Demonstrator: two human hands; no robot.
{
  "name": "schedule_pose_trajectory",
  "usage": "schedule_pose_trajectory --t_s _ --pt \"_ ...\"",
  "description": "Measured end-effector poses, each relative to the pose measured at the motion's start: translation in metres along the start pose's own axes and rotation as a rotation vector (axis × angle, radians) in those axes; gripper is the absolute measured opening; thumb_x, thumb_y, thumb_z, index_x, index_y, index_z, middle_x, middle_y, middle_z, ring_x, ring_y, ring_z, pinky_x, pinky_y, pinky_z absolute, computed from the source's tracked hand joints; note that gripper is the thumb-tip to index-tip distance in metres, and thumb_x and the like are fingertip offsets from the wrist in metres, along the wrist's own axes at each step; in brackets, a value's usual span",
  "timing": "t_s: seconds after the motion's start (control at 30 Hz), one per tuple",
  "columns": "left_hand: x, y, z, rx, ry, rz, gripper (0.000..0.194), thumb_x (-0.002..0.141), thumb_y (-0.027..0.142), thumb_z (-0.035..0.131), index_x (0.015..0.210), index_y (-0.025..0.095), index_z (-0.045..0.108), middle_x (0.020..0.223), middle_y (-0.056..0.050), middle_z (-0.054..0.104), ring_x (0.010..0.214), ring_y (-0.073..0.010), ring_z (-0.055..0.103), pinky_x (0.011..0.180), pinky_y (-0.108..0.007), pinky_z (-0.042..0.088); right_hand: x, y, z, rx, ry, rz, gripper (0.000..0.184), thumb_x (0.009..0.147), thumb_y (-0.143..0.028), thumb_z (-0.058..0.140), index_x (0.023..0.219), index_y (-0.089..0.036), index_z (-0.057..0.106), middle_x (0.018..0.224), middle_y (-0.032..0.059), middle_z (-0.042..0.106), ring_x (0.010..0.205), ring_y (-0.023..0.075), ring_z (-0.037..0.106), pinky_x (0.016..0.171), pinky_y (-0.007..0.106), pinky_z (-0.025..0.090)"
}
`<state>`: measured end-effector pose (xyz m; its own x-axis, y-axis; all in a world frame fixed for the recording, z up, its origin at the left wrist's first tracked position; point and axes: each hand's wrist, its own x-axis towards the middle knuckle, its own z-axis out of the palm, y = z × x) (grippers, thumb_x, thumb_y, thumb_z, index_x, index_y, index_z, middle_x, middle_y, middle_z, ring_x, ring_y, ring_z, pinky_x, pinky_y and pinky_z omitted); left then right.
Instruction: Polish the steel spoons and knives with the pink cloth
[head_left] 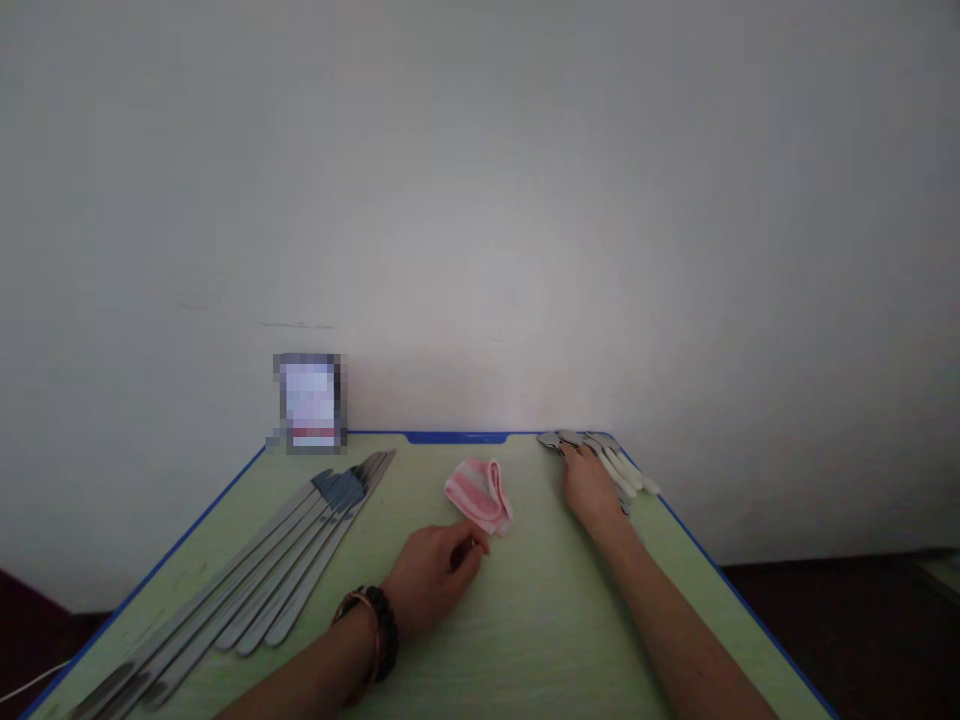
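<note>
My left hand rests on the pale green table, fingers curled, its fingertips pinching the near edge of a folded pink and white cloth. A dark bracelet sits on that wrist. My right hand reaches to the far right corner and lies on a bunch of spoons with white handles, fingers over them; whether it grips one is hidden.
A row of several long grey metal knives lies diagonally along the table's left side. A small blurred card stands at the far left corner against the white wall. The table has a blue rim.
</note>
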<state>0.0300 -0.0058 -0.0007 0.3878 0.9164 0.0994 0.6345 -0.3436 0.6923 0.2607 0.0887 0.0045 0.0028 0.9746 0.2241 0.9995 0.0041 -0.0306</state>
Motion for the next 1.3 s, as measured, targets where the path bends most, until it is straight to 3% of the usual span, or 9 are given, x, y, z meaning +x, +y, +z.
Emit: schedule_pose_trajectory --t_s 0.3,0.67,0.97,1.07,1.17,1.3 --pt "0.000 -0.002 0.002 0.002 0.010 -0.006 0.019 0.081 0.023 0.043 0.083 0.019 0.061 0.055 0.005 0.050 0.051 -0.0109 0.044 0.051 -0.021 0.027 -0.007 -0.009 -0.016 -0.039 -0.059 0.056 0.038 0.084 -0.012 0.033 0.112 -0.016 0.058 0.108 0.0167 0.058 0.095 0.0264 0.058 0.069 0.032 0.044" --pt "-0.001 0.001 -0.001 -0.008 -0.015 -0.005 0.018 0.081 0.023 0.042 0.083 0.019 0.060 0.055 0.005 0.051 0.051 -0.0110 0.045 0.052 -0.021 0.028 -0.004 -0.007 -0.016 -0.023 -0.092 0.013 0.033 0.083 -0.008 0.034 0.099 -0.012 0.063 0.105 0.0165 0.062 0.094 0.0243 0.060 0.074 0.030 0.043" --pt "-0.001 0.001 -0.001 -0.001 -0.019 -0.010 0.019 0.081 0.023 0.042 0.084 0.018 0.061 0.056 0.004 0.052 0.052 -0.0112 0.045 0.051 -0.021 0.028 -0.005 -0.008 -0.019 -0.013 -0.062 0.044 0.032 0.083 -0.014 0.040 0.109 -0.012 0.058 0.108 0.0168 0.059 0.099 0.0253 0.057 0.075 0.031 0.042" --pt "-0.001 -0.001 -0.001 -0.017 -0.005 -0.001 0.018 0.081 0.022 0.042 0.085 0.018 0.060 0.057 0.004 0.052 0.053 -0.0114 0.045 0.052 -0.021 0.029 -0.006 -0.018 -0.038 0.035 0.058 -0.014 0.033 0.084 -0.023 0.043 0.114 -0.015 0.055 0.108 0.0149 0.058 0.100 0.0239 0.055 0.077 0.029 0.040" --pt "-0.001 -0.003 0.001 -0.040 0.007 0.002 0.017 0.081 0.021 0.042 0.084 0.018 0.058 0.058 0.004 0.052 0.054 -0.0115 0.045 0.052 -0.021 0.030 -0.010 -0.035 -0.053 0.224 0.150 -0.143 0.033 0.087 -0.027 0.037 0.115 -0.018 0.054 0.101 0.0095 0.061 0.086 0.0181 0.058 0.076 0.027 0.040" --pt "-0.003 0.001 -0.001 -0.034 0.054 -0.011 0.016 0.083 0.020 0.037 0.085 0.018 0.053 0.064 0.002 0.054 0.056 -0.0123 0.048 0.054 -0.022 0.034 -0.020 -0.054 -0.033 0.475 0.127 -0.324 0.030 0.089 -0.029 0.034 0.105 -0.016 0.057 0.095 0.0083 0.064 0.079 0.0160 0.058 0.074 0.026 0.040"
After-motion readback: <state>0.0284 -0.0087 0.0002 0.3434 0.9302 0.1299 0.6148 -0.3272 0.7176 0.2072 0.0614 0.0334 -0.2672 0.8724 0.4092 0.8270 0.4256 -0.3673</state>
